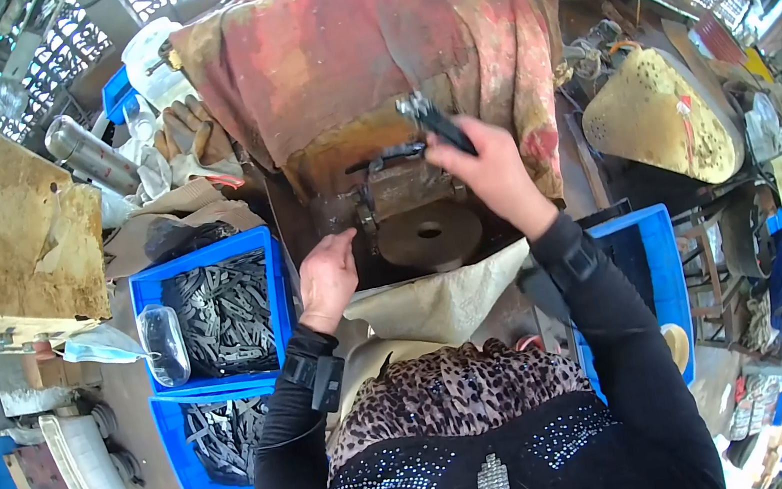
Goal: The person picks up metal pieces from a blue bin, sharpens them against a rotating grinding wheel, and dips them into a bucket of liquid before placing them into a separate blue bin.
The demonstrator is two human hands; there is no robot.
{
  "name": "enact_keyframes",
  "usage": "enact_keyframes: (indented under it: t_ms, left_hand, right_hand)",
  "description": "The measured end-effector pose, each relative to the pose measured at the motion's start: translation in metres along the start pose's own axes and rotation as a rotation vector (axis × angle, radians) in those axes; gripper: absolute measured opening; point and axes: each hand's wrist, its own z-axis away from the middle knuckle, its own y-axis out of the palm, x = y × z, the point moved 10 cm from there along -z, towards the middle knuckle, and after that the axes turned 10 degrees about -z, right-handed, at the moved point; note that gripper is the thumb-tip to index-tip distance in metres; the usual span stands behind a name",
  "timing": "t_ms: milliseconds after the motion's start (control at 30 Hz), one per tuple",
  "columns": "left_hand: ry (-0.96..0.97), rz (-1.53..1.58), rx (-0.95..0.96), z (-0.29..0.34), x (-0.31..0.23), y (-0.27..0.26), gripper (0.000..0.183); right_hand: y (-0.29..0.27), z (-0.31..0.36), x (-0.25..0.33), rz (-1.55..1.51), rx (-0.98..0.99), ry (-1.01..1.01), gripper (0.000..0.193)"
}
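Note:
My right hand (494, 178) is closed around a dark, bar-like piece with a silvery, jagged head (439, 124); I cannot tell its exact kind. It is raised above a brown metal fixture (403, 192) in the opening of a cloth-draped machine. Below the fixture lies a round brown disc (396, 241) with a dark hole in its middle. A thin dark bar (388, 157) rests across the fixture's far side. At the fixture's left side, my left hand (328, 279) has its fingertips pressed together; whatever is between them, if anything, is hidden.
Stained red cloth (322, 52) covers the machine, and a pale sheet (440, 303) hangs at its front. Two blue crates (220, 383) of dark metal pieces stand at left, with a clear plastic container (163, 344) on one. Another blue crate (663, 249) is at right.

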Motion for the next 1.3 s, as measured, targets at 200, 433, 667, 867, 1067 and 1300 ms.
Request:
enact_keyframes:
  t_ms: [200,433,667,867,1067,1300]
  left_hand:
    - [-0.038,0.002,0.005,0.005,0.006,-0.002,0.017]
    - [-0.043,0.001,-0.008,0.004,0.007,-0.005,0.016]
    - [-0.041,-0.006,0.029,0.002,0.005,0.0,0.016]
    - [-0.047,-0.001,0.009,0.002,0.004,0.0,0.017]
    - [-0.109,0.125,-0.021,0.0,0.011,-0.002,0.017]
    - [-0.379,1.08,0.333,-0.055,-0.067,0.036,0.03]
  right_hand:
    - [0.024,-0.083,-0.045,-0.49,0.028,0.226,0.02]
    - [0.031,-0.109,-0.07,-0.509,0.064,0.395,0.021]
    - [0.033,-0.123,-0.083,-0.497,0.048,0.405,0.022]
    - [0.023,-0.111,-0.079,-0.495,0.006,0.368,0.025]
    - [0.015,-0.03,-0.056,-0.755,0.114,0.507,0.025]
    - [0.033,0.059,-0.035,-1.072,0.301,0.682,0.024]
